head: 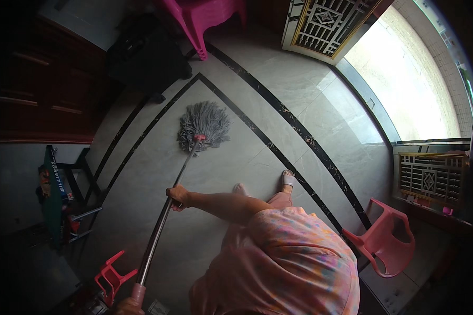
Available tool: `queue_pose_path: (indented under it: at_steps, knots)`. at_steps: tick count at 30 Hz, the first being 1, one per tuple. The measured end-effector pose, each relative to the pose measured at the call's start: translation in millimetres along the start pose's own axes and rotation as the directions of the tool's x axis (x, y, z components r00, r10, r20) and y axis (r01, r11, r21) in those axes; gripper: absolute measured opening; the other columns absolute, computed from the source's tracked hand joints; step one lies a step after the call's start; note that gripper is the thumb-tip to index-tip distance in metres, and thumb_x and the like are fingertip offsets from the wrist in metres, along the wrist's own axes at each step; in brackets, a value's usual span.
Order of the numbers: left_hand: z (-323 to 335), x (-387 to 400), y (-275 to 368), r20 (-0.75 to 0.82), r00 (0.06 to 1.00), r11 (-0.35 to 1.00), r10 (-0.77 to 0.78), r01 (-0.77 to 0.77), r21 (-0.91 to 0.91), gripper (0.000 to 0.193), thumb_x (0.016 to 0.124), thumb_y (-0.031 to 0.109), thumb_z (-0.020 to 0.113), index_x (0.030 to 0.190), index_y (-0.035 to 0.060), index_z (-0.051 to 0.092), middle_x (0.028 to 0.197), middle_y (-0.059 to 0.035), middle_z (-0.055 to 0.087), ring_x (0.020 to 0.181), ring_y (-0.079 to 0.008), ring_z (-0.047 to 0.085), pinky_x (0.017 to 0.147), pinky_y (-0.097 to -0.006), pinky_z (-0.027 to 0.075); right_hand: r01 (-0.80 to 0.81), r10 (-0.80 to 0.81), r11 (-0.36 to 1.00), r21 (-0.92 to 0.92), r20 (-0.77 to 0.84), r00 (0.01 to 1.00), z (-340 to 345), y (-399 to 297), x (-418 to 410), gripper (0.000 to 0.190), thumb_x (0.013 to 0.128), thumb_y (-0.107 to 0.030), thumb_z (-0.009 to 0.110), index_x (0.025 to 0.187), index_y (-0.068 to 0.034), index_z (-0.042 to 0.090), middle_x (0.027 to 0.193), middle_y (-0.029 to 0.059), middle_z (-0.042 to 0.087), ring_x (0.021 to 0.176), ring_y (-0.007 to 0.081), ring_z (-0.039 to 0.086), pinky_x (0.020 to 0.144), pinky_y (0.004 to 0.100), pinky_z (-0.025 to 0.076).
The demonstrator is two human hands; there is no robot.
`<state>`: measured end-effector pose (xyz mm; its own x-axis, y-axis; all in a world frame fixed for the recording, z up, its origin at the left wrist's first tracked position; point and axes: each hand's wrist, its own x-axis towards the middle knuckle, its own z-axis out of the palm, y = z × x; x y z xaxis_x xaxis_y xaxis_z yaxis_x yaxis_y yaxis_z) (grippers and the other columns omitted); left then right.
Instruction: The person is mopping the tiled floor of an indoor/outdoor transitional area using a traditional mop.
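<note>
A string mop with grey strands and a red socket lies spread on the pale tiled floor. Its metal pole slants down to the lower left. My right hand is wrapped around the middle of the pole, with the arm reaching across from the patterned sleeve. At the bottom edge, my left hand grips the pole near its pink handle sleeve; part of that hand is cut off by the frame.
Black border strips cross the floor. A dark suitcase and a magenta plastic chair stand ahead. Pink chairs are at right and lower left. A boxed billiards set leans left. The doorway opens to bright ground.
</note>
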<state>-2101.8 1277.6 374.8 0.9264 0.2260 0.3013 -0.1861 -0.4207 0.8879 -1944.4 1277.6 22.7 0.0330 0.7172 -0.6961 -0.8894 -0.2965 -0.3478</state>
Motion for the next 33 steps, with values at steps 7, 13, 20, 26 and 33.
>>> queue_pose_path:
  at_steps: [7,13,20,26,33]
  knots:
    - [2.1,8.1,-5.8,-0.326,0.765,0.825,0.556,-0.460,0.329,0.021,0.077,0.002,0.027,0.085,-0.0156,0.037,0.052,-0.0114,0.042,0.039,-0.0151,0.043,0.036,-0.0301,0.044,0.033,-0.010,0.996,0.087,-0.254,0.967,41.1,16.9,-32.8,0.013,0.066,-0.009,0.045,0.066,0.003,0.044,0.053,0.0135,0.048,0.039,0.0210,0.048,0.035,0.0334,0.039]
    - [-1.3,45.7,-9.8,-0.501,0.730,0.885,0.465,-0.393,0.250,0.025,0.069,0.005,0.034,0.082,-0.0150,0.040,0.043,-0.0099,0.042,0.029,-0.0164,0.039,0.030,-0.0290,0.042,-0.021,0.134,0.955,0.297,-0.367,0.920,-0.4,15.4,-73.3,0.011,0.065,-0.005,0.048,0.060,0.004,0.044,0.051,0.0106,0.047,0.038,0.0171,0.045,0.030,0.0288,0.035]
    - [72.8,54.9,-57.2,-0.639,0.766,0.985,-0.065,-0.053,-0.165,0.026,0.068,0.013,0.038,0.085,-0.0052,0.044,0.053,-0.0043,0.037,0.046,-0.0135,0.038,0.048,-0.0283,0.036,0.073,0.080,0.960,0.270,-0.514,0.854,-136.3,13.3,-168.9,0.013,0.060,-0.009,0.055,0.065,0.003,0.051,0.052,0.0103,0.049,0.038,0.0155,0.045,0.034,0.0264,0.035]
    - [190.6,69.7,-51.0,-0.567,0.811,0.965,-0.143,-0.012,-0.260,0.026,0.068,0.013,0.037,0.085,-0.0043,0.047,0.052,-0.0047,0.037,0.044,-0.0149,0.038,0.045,-0.0274,0.039,0.322,-0.224,0.945,0.061,-0.597,0.770,-256.2,38.6,-213.8,0.017,0.061,-0.012,0.056,0.057,0.004,0.052,0.054,0.0106,0.053,0.049,0.0197,0.055,0.039,0.0267,0.042]
    - [253.4,116.1,-44.3,-0.579,0.788,0.954,-0.207,0.031,-0.299,0.024,0.068,0.013,0.037,0.084,-0.0028,0.047,0.051,-0.0043,0.037,0.044,-0.0148,0.038,0.049,-0.0276,0.039,0.417,0.006,0.162,0.895,-0.423,0.906,-363.0,20.8,-212.5,0.040,0.065,-0.001,0.049,0.100,0.001,0.029,0.083,0.0173,0.041,0.071,0.0270,0.049,0.061,0.0401,0.045]
